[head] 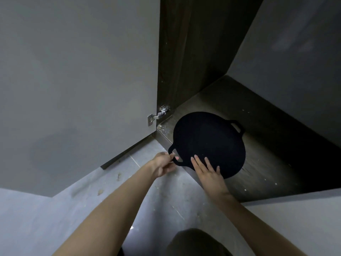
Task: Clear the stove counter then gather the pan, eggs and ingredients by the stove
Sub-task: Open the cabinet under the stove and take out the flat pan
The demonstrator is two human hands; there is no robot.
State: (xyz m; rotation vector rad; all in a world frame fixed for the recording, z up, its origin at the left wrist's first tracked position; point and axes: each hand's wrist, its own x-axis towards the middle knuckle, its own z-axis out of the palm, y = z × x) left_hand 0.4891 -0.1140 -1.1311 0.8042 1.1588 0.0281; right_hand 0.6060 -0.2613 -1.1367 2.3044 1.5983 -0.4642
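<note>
A round black pan (208, 141) with two small loop handles sits at the front edge of a low cabinet's dark wooden floor (262, 163), partly over the edge. My left hand (164, 163) grips the pan's near loop handle. My right hand (206, 169) lies flat with straight fingers on the pan's front rim. No eggs or other ingredients are in view.
The grey cabinet door (79, 80) stands swung open at the left on a metal hinge (156, 116). A second grey door (299, 52) stands at the right. Below lies a grey tiled floor (114, 196) with crumbs. My knee (195, 242) shows at the bottom.
</note>
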